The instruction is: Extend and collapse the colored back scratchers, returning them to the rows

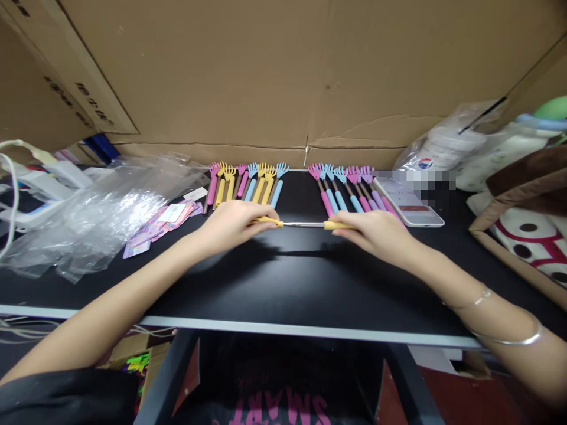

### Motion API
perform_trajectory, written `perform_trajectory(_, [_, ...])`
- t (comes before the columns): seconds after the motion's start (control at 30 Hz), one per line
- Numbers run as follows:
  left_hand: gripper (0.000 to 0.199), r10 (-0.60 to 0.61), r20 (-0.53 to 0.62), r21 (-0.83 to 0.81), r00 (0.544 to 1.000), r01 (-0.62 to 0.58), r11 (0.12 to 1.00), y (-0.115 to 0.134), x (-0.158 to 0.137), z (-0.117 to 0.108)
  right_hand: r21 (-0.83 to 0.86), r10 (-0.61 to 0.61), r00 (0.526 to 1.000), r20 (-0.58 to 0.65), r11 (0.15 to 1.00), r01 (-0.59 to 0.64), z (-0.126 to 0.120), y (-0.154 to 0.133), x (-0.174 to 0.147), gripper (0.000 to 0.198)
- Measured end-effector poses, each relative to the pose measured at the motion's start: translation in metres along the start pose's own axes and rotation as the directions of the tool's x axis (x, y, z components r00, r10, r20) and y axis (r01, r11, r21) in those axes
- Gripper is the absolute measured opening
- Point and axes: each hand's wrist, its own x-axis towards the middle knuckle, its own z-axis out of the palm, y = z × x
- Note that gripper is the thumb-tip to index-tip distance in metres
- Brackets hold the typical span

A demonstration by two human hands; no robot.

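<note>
Between my two hands a yellow back scratcher [303,224] is held level above the black table, its thin metal rod showing in the middle. My left hand [241,221] is closed round one yellow end, and that end is mostly hidden by the fingers. The yellow part at the other end is gripped by my right hand [370,230]. Just beyond my left hand lies a row of pink, yellow and blue back scratchers [251,184]. A second row of pink, blue and purple back scratchers [343,186] lies beyond my right hand.
Crumpled clear plastic bags [106,206] and small printed cards [163,221] lie on the left. A white phone [410,203] rests at right, near a bagged cup [452,144] and a brown-trimmed bag [527,230]. Cardboard [266,71] walls the back. The table's pale front edge [283,330] runs nearest me.
</note>
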Motion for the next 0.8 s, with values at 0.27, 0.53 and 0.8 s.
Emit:
perform_trajectory(0.27, [0.034, 0.011, -0.011, 0.074, 1.0, -0.01, 0.997, 0.005, -0.001, 0.007, -0.142, -0.047, 0.997, -0.065, 0.989, 0.038, 0.001, -0.013, 0.001, 0.044])
perform_trajectory(0.53, [0.048, -0.14, -0.038, 0.257, 0.989, 0.145, 0.955, -0.019, -0.006, -0.026, -0.09, 0.141, 0.989, 0.037, 0.987, -0.137, -0.035, 0.04, -0.009, 0.058])
perform_trajectory(0.8, [0.05, -0.158, 0.099, 0.205, 0.982, 0.135, 0.969, -0.031, -0.01, -0.042, 0.22, 0.107, 0.942, 0.318, 0.958, -0.183, -0.056, 0.062, -0.013, 0.053])
